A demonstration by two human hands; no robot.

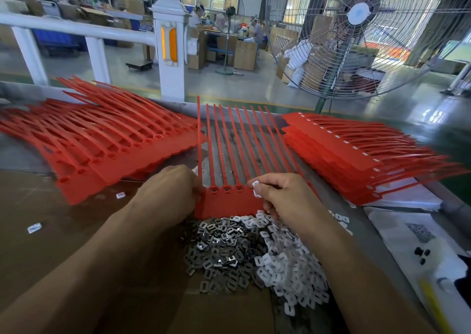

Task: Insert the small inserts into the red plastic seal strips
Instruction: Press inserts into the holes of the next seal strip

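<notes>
Two hands (168, 193) (283, 196), one red strip sheet (229, 203), one white insert (256, 184) pinched

Factory floor: industrial fan (359, 35), stacked cartons (244, 53), workers' benches (224, 34)

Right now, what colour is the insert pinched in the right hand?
White, as the head view shows: insert in right hand.
</notes>
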